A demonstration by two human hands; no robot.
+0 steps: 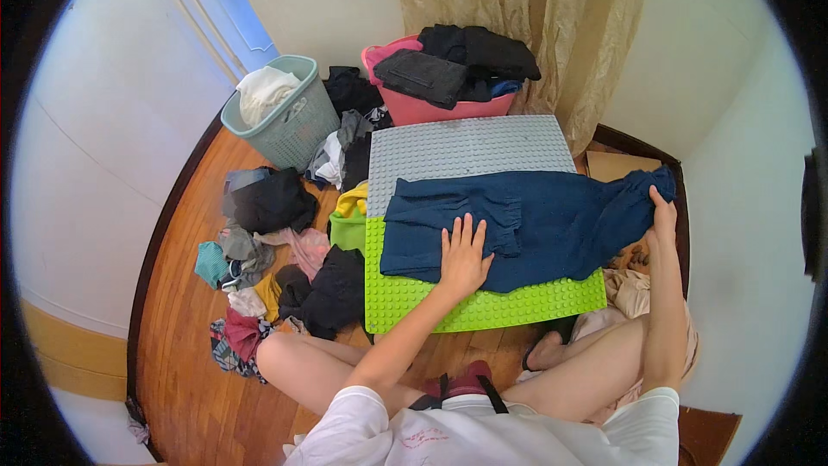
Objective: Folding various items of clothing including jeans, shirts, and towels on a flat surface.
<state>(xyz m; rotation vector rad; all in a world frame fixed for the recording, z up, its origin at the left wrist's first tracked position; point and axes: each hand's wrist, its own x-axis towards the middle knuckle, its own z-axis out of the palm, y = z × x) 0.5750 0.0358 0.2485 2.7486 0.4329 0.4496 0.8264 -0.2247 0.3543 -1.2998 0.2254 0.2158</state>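
Note:
A dark blue garment (561, 220) lies lengthwise across a studded board, grey on its far half and lime green (414, 311) on its near half. Its left part is folded back on itself, and a gathered edge shows in the middle. My left hand (466, 261) rests flat on the folded part, fingers spread. At the far right, my right hand (662, 214) grips the bunched end of the garment, which hangs past the board's right edge. The kind of garment is not plain from this view.
Behind the board stands a pink basket (405, 108) heaped with dark clothes. A pale green laundry basket (302, 125) holds white cloth. Loose clothes (276, 198) lie in piles on the wooden floor to the left. A wall (750, 233) is close on the right.

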